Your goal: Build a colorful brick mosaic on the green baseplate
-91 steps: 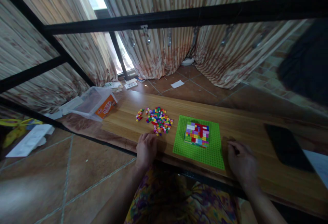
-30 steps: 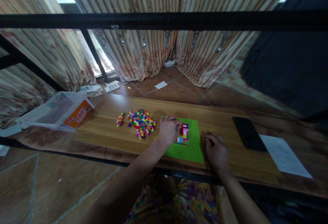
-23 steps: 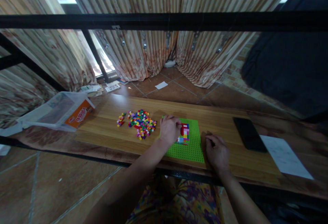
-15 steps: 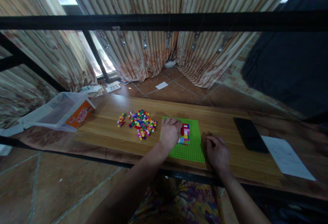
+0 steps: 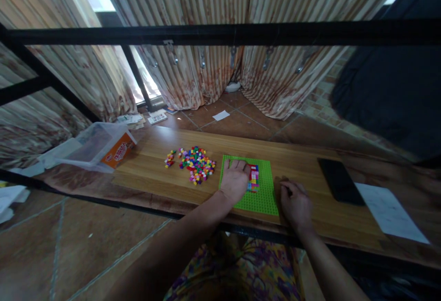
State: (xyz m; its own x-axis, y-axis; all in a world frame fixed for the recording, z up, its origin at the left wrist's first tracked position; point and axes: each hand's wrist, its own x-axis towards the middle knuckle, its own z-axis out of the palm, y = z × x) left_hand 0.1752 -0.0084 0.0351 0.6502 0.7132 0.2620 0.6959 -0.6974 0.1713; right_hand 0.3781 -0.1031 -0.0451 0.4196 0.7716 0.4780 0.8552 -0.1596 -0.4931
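Observation:
My left hand (image 5: 236, 180) is over the left half of a green studded baseplate (image 5: 265, 200). Its fingers bend down at the upper left of a small block of toy building bricks (image 5: 254, 181), coloured red, white, pink, yellow and blue. The fingertips are partly hidden, so whatever they pinch does not show. Just off the plate's right edge, my right hand (image 5: 296, 204) rests on the wooden board, fingers curled in and no object visible in them. A loose pile of small coloured bricks (image 5: 200, 165) lies left of the plate, with a smaller cluster (image 5: 170, 159) beyond it.
At the board's left end is a clear plastic bin (image 5: 91, 149) with an orange label. A dark phone-like slab (image 5: 339, 181) and a white sheet of paper (image 5: 392, 211) lie to the right. A black metal bar (image 5: 220, 34) crosses in front of the curtains (image 5: 193, 76).
The view has shifted slightly, moving the scene rightward. My left hand stays at the bricks, its fingers now a little more spread over them. My right hand keeps its place beside the plate.

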